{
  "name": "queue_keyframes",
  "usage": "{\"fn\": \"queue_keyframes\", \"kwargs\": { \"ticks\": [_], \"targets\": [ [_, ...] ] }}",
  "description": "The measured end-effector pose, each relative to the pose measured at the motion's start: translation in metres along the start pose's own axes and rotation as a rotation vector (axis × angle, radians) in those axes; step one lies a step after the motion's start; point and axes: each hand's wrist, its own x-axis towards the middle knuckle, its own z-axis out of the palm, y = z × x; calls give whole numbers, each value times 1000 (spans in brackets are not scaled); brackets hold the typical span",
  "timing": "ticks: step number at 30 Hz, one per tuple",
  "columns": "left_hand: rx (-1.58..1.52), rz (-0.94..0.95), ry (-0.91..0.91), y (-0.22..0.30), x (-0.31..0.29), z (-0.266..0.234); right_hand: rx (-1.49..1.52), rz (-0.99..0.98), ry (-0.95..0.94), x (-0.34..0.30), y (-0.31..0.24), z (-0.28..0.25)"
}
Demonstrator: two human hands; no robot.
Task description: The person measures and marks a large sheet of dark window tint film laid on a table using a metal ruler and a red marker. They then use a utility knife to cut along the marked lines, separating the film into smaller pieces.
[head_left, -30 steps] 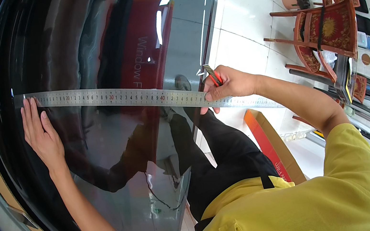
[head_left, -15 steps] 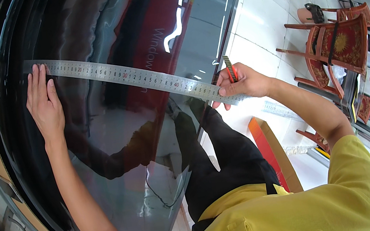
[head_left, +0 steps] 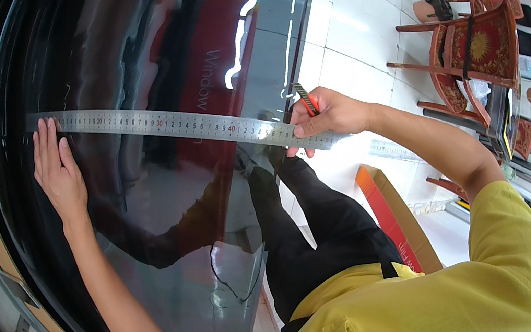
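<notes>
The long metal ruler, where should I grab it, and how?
Probably pinch the ruler by its right end, from the right, above and below, near the right grip: that end pokes past the edge of the dark sheet, leaving room underneath. The rest looks flat against the sheet.

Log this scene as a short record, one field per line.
Left hand: fingertips on the metal ruler near its left end
Right hand: holding a red utility knife and the ruler near its right end
Ruler: lying across a dark glossy sheet
Right of the sheet: open red box; wooden chair with patterned upholstery
</notes>
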Motion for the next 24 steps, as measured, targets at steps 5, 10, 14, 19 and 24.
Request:
{"fn": "queue_keyframes", "kwargs": {
  "ticks": [5, 10, 14, 19, 24],
  "targets": [
    [15, -4, 1, -1, 0, 2, -12, -3, -20, 0, -1, -4],
    [4, 15, 9, -2, 1, 2, 5, 0, -39, 0, -1, -5],
    [17, -1, -5, 1, 0, -1, -31, 8, -46, 0, -2, -6],
    [29, 7, -19, 2, 2, -4, -60, 2, -51, -2, -5, -6],
    [17, 13, -18, 2, 3, -3, -46, -9, -60, -2, -6, -6]
  ]
}}
